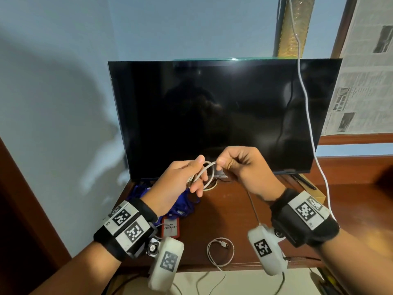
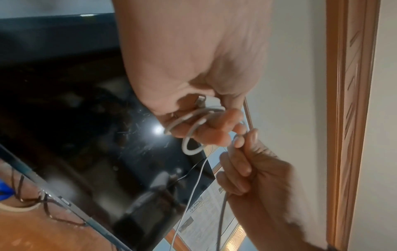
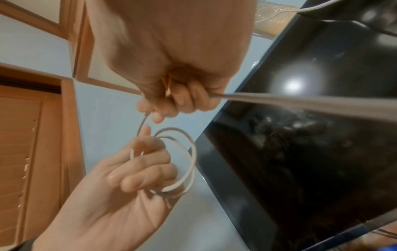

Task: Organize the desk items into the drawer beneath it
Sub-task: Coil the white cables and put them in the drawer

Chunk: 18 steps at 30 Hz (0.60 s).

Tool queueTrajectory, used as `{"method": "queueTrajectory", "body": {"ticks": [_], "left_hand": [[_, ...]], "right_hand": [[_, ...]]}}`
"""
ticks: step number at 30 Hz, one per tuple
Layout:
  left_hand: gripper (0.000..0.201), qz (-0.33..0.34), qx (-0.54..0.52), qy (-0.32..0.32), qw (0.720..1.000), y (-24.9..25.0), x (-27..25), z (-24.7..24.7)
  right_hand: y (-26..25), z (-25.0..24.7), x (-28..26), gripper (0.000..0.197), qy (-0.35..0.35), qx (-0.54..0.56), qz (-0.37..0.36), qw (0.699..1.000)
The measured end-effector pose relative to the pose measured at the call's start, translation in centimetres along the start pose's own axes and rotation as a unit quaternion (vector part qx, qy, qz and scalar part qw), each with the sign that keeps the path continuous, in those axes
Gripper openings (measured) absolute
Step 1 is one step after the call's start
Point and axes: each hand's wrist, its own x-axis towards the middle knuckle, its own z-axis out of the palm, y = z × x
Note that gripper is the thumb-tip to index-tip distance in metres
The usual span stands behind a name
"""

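Now, left hand [image 1: 178, 179]: fingers curled through the cable coil [image 1: 205, 173].
Right hand [image 1: 244, 165]: pinching the loose cable end.
Risk: slack grip probably lets loops spring apart.

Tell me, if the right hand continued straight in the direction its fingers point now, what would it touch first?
Probably the left hand: the right hand points leftward at it, and the coiled white cable bridges the small gap. Depth looks similar.
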Motion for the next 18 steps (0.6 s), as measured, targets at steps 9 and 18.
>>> {"method": "queueTrajectory", "body": {"ticks": [9,18], "left_hand": [[0.048,-0.037,-0.205,-0.055,0.976,0.4,0.6,0.4],[0.047,-0.007,-0.098,-0.057,0.994,0.7,0.5,0.6]], "right_hand": [[0.5,1.0,-1.1,0.028,-0.041,0.094,0.056,0.993],[0.6,1.2,-0.4,0.035,0.001,0.082,0.039,0.996]]}}
